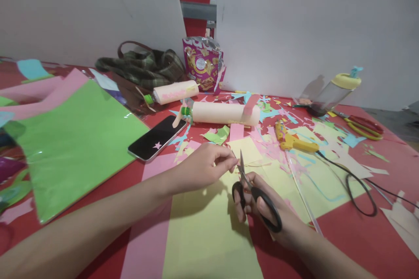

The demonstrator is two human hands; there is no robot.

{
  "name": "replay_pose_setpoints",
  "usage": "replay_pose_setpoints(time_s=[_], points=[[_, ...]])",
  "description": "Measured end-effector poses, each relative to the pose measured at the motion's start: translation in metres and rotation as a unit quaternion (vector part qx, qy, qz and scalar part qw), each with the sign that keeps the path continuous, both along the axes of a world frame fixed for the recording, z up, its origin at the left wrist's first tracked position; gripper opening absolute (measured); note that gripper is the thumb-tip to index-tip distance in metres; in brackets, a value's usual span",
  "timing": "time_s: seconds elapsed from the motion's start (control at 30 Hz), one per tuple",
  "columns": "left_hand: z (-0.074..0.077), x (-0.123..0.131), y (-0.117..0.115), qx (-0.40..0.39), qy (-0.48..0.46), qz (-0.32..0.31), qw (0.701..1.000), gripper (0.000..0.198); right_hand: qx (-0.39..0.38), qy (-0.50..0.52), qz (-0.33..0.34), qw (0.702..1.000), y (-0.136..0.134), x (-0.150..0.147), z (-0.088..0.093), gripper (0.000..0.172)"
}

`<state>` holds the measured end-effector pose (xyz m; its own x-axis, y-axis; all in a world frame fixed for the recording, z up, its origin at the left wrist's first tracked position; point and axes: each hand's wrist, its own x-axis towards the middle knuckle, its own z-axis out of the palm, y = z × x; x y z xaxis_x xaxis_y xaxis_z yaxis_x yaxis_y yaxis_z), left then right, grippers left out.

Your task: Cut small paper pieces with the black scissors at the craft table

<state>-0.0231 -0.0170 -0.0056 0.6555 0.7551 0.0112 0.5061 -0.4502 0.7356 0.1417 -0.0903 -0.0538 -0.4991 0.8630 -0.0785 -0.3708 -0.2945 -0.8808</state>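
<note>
Red table, littered. Right hand grips scissors, slightly parted, long axis slanting away and left; left hand, just left of the scissors' tips, pinched narrow, contents unclear.

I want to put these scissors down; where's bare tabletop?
Bare red table shows at lower right, between your right forearm, the yellow sheet and the pale cutouts, and at the right edge, in front of the red-handled scissors. It's crowded with scraps between the long roll and glue gun.
</note>
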Motion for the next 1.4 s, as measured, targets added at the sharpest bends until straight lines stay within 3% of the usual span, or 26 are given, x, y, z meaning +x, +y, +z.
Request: replay_pose_setpoints(time_s=[0.5, 1.4], points=[[0.0084, -0.0019, 0.0015, -0.042, 0.0, -0.006, 0.999, 0.027, -0.005, -0.033, 0.021, 0.999, -0.0014, 0.0015, -0.0055, 0.035], [0.003, -0.002, 0.0015, -0.101, -0.001, 0.014, 0.995, 0.028, 0.001, -0.048, 0.011, 0.999, -0.0005, 0.0009, -0.0052, 0.037]])
